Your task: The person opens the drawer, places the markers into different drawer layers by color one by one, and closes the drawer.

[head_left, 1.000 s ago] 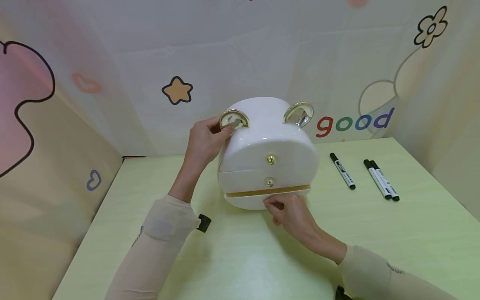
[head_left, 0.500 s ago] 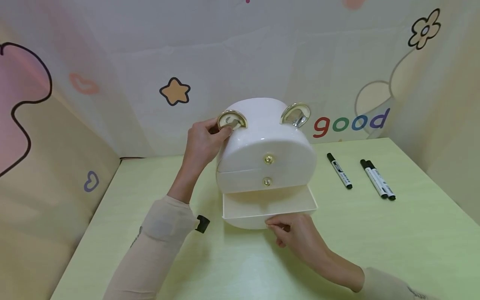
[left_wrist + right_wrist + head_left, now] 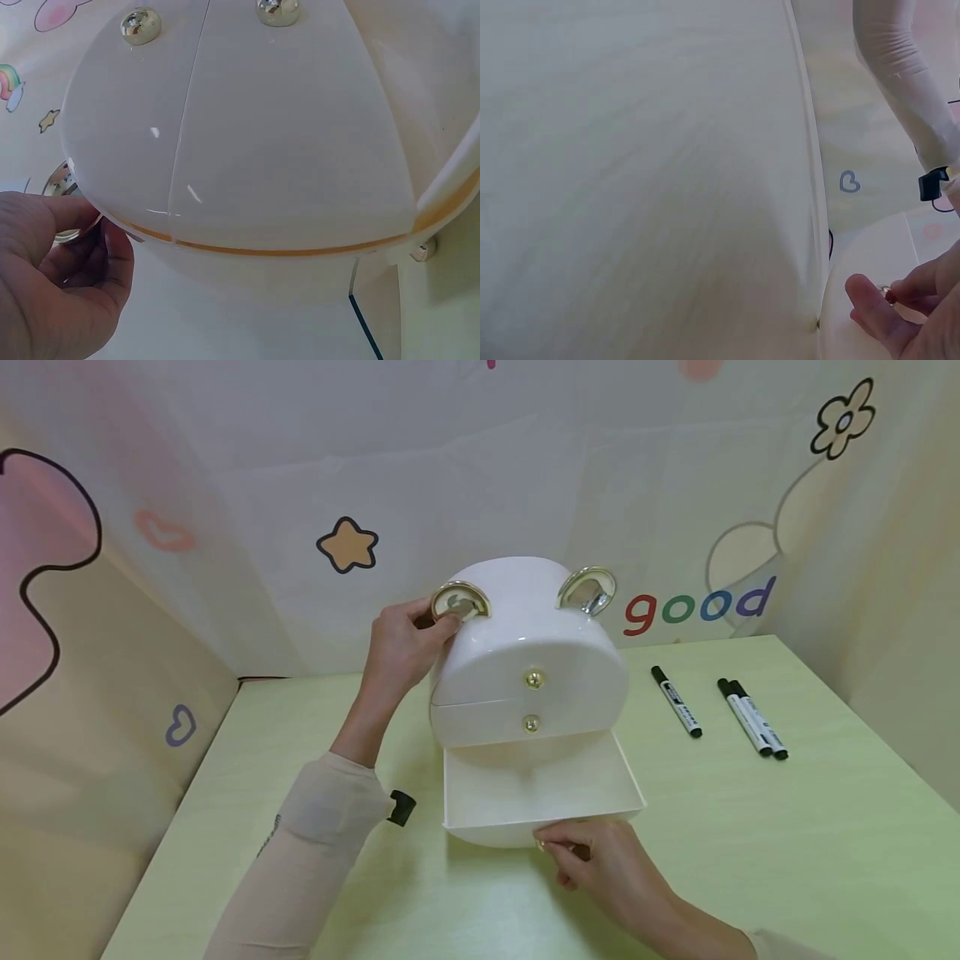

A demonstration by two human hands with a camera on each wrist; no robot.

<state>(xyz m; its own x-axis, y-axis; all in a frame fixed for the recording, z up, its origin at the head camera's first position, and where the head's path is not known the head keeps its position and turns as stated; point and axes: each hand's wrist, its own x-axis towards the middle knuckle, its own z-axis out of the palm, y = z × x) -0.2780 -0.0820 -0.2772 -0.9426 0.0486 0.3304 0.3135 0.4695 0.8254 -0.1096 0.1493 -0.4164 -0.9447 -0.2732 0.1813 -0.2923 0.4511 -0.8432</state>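
A white rounded storage box (image 3: 525, 610) with two gold-rimmed ears stands on the table. Its bottom drawer (image 3: 517, 789) is pulled well out, and the inside looks bare. Two gold knobs show on the upper drawer fronts, which are closed. My left hand (image 3: 405, 643) grips the left ear (image 3: 461, 600), thumb in front and fingers behind, also seen low at left in the left wrist view. With thumb and index finger my right hand (image 3: 611, 864) pinches the small gold knob (image 3: 887, 294) of the bottom drawer, mostly covered by the fingertips.
To the right of the box lies a black-capped marker (image 3: 677, 702). Farther right, two more markers (image 3: 752, 718) lie side by side. A printed curtain (image 3: 480, 485) hangs behind the pale green table (image 3: 315, 718).
My right hand has drawn the bottom drawer toward me, from a narrow gap to far out. The left hand keeps its hold on the ear.
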